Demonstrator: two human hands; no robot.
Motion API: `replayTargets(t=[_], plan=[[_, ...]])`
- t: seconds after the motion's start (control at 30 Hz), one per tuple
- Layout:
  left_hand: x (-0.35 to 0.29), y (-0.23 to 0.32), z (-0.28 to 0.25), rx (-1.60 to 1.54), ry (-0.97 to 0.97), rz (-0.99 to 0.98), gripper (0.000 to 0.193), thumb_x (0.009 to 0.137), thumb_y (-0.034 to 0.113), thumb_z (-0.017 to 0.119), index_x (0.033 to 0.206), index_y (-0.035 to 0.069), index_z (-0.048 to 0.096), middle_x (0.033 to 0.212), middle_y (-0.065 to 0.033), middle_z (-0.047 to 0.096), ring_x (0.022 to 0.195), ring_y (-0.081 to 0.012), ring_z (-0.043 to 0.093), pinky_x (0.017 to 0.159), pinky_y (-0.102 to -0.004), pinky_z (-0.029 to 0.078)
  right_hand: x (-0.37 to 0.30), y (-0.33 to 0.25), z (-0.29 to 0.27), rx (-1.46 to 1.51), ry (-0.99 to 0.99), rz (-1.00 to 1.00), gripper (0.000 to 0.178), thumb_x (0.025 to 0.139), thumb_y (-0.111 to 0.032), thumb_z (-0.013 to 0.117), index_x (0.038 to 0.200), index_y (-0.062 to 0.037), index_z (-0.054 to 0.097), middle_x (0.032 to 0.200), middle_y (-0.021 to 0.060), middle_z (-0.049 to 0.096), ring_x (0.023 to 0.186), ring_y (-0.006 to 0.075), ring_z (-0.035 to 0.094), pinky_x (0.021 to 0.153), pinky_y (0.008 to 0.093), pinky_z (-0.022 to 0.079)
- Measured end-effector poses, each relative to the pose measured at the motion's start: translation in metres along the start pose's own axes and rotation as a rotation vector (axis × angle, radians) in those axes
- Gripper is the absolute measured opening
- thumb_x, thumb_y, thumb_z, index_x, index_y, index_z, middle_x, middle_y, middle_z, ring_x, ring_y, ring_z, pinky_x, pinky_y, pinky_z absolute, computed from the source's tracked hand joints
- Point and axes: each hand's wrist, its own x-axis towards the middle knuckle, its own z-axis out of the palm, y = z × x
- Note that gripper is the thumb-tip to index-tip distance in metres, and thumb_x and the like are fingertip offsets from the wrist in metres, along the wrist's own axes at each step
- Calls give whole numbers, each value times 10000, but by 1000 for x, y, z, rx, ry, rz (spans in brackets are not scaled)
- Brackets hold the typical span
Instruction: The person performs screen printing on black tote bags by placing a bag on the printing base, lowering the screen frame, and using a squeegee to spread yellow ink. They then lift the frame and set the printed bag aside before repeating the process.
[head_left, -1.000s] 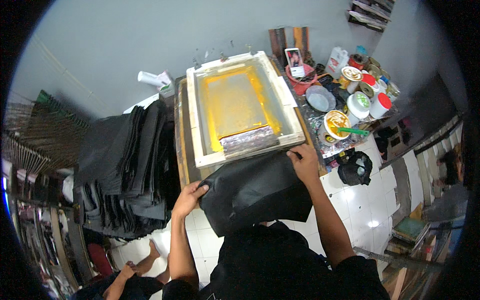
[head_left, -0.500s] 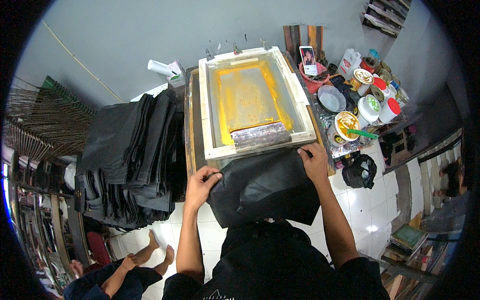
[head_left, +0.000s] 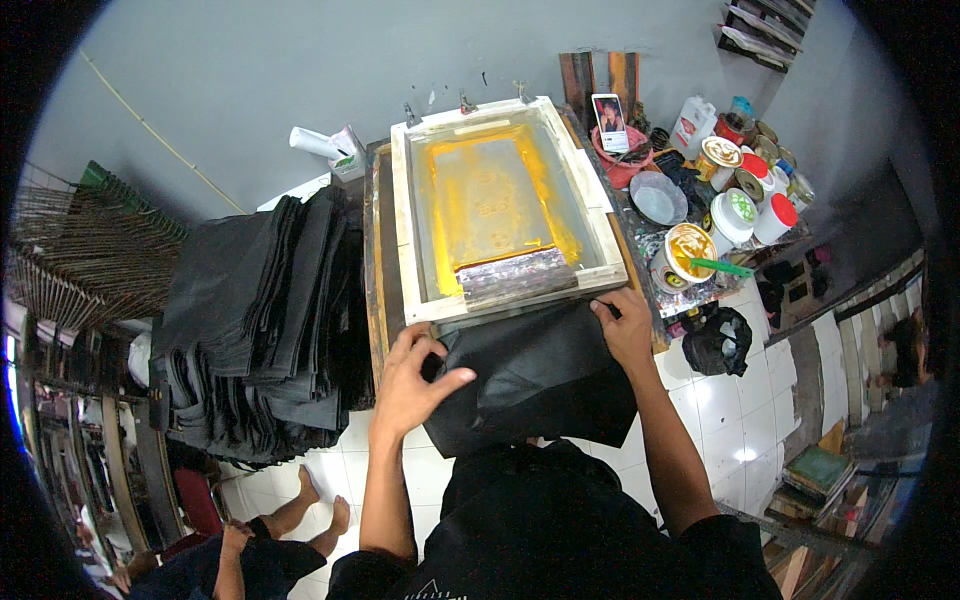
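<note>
A screen-printing frame with white edges lies on a wooden board; its mesh is smeared with yellow ink. A paint-stained squeegee rests across the mesh's near end. From under the frame's near edge a black fabric bag hangs toward me. My right hand pinches the bag's right edge beside the frame's near right corner. My left hand is open, thumb spread away from the fingers, over the bag's left edge. Its fingertips are near the frame's near left corner; whether they touch it I cannot tell.
A tall pile of black fabric bags stands at left. Right of the frame are ink tubs, a grey bowl, several jars and a propped phone. Clamps line the frame's far edge. Another person's legs show at lower left.
My left hand has let go of the bag's left edge and its thumb has spread out. The right hand keeps its pinch. The view has shifted slightly.
</note>
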Motion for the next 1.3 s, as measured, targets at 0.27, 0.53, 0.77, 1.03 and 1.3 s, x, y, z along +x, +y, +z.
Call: replayTargets(t=[0.27,0.53,0.77,1.03,1.3], plan=[[17,-37,20,-386,-144,-619,132,893,142,776,907,22,723,797,-22,656,730,-100,572,694,-283,459,0,-3,-1,-7,4,-7,124,820,-119,781,855,-29,703,818,140,635,832,365,619,761,460,466],[20,-48,28,-196,-46,-555,229,859,173,791,979,0,702,843,-104,705,765,-188,647,761,-315,500,1,-2,-1,-18,-23,7,133,828,-128,790,868,-28,713,825,135,654,844,351,636,774,438,475],[-13,-59,14,-433,-198,-633,280,839,183,814,983,-24,694,788,-107,676,750,-248,638,720,-370,496,3,-6,-1,30,-9,-11,150,811,-144,800,847,-30,709,809,135,639,818,350,626,756,448,475],[-1,37,27,475,533,84,218,829,112,743,1004,7,665,1012,-170,665,941,-353,653,824,-478,494,0,-1,-2,9,3,39,129,806,-127,796,810,-28,714,818,139,653,824,346,633,752,447,484],[-21,13,84,399,-132,58,642,1014,448,549,1533,82,455,1660,-139,319,1534,-308,287,1251,-522,178,2,-6,-1,2,1,-6,143,807,-143,800,830,-31,713,829,140,659,840,354,633,767,458,483]])
